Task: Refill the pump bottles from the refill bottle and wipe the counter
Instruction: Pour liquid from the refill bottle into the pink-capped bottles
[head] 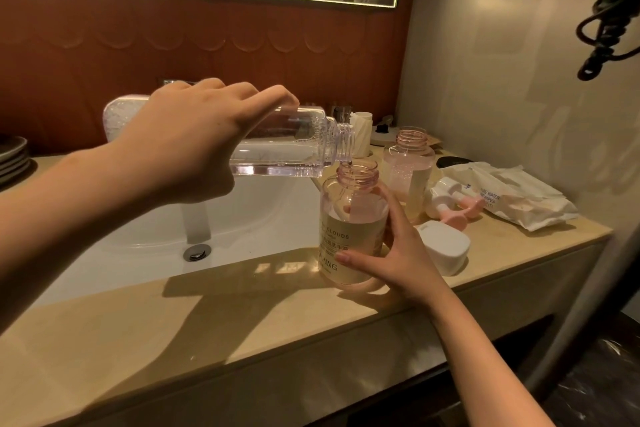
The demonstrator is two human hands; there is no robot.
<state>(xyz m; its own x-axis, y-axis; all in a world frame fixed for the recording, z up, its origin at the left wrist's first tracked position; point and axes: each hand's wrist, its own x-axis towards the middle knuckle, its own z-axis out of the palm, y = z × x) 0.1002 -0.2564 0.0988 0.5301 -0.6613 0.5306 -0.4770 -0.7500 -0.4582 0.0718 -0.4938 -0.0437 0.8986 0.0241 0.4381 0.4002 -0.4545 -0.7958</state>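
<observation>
Left hand [183, 142] tips one refill bottle [287, 152]; two pump bottles [346, 229] open.

Beige counter [242, 322], near pump bottle [341, 246] upright, far pump bottle [407, 170] behind, pump heads [450, 198], white cap [445, 250], wipes pack [519, 198], plates [14, 156]

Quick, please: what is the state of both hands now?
Left hand: closed around the tilted refill bottle.
Right hand: closed around the open pump bottle on the counter.

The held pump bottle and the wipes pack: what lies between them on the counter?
Head view: the second open bottle, the loose pump heads and, nearer the counter's front edge, a white cap.
</observation>
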